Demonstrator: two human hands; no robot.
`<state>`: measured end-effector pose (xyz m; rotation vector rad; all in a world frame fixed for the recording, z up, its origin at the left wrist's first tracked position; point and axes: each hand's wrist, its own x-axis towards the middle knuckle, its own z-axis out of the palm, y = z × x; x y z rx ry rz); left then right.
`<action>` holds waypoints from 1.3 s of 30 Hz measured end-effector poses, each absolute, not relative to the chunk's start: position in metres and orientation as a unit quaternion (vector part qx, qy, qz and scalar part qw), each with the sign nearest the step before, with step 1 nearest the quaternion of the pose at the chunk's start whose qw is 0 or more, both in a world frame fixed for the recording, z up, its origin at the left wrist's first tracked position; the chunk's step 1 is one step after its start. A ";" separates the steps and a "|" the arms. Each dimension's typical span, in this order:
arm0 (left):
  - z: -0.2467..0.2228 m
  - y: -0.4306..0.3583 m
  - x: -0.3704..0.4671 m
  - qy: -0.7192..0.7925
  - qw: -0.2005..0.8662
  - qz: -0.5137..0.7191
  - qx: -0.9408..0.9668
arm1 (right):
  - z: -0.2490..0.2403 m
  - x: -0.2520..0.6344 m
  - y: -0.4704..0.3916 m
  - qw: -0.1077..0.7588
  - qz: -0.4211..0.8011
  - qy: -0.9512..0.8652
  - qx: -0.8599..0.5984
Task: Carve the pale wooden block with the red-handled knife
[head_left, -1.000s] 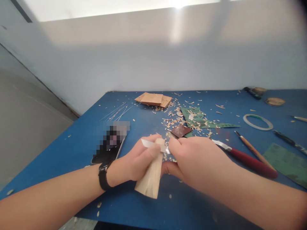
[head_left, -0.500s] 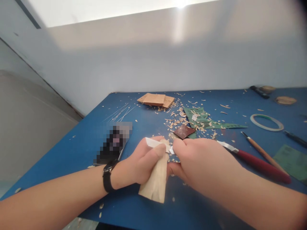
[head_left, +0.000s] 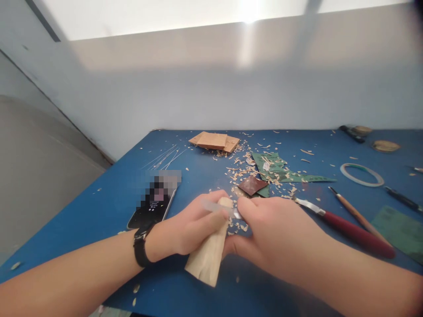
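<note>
Here's the pale piece of wood (head_left: 206, 259), held in front of the person, slanting from seven o'clock up to one, with twelve straight away from them. The left hand (head_left: 193, 226) is wrapped around it from nine; the right hand (head_left: 274, 220), at three, grips a knife (head_left: 214, 207), handle hidden in the fist, blade lying across the wood near its far end and pointing to ten. Half a second ago that blade was crisp and white; now it's smeared and grey, and the wood's rounded tip shows more plainly beyond it. I'd read that as the edge on the move, paring under way, both grips unchanged.

The wood is fine-grained, broad and flat-cut at the near end, narrowing away. Curled, flaky shavings (head_left: 244, 228) litter the blue desk (head_left: 109, 202). At one o'clock, a brown square (head_left: 253, 185), perhaps sandpaper, then a ragged green sheet (head_left: 269, 160). At two, a thin, pale ring (head_left: 362, 182); near three, a tool with a smooth red handle (head_left: 357, 233). Flat wooden boards (head_left: 213, 140) sit stacked at twelve, and a glossy black phone (head_left: 150, 215), partly pixelated, lies at ten.
</note>
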<state>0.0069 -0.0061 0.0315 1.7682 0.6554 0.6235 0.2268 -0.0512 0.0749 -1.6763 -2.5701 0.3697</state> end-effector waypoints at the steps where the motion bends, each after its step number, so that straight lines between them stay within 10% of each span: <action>1: 0.033 -0.005 0.004 0.284 0.544 0.265 0.744 | 0.073 0.231 -0.049 0.034 0.124 -0.824 -0.552; 14: 0.039 0.011 -0.005 0.401 0.623 0.249 0.624 | 0.098 0.272 -0.009 0.150 0.409 -0.656 -0.616; 30: 0.051 0.006 -0.001 0.358 0.595 0.501 0.517 | 0.071 0.231 -0.001 0.485 0.446 -0.605 -0.446; 39: 0.048 0.004 -0.002 0.343 0.609 0.492 0.520 | 0.043 0.233 -0.010 0.522 0.450 -0.601 -0.404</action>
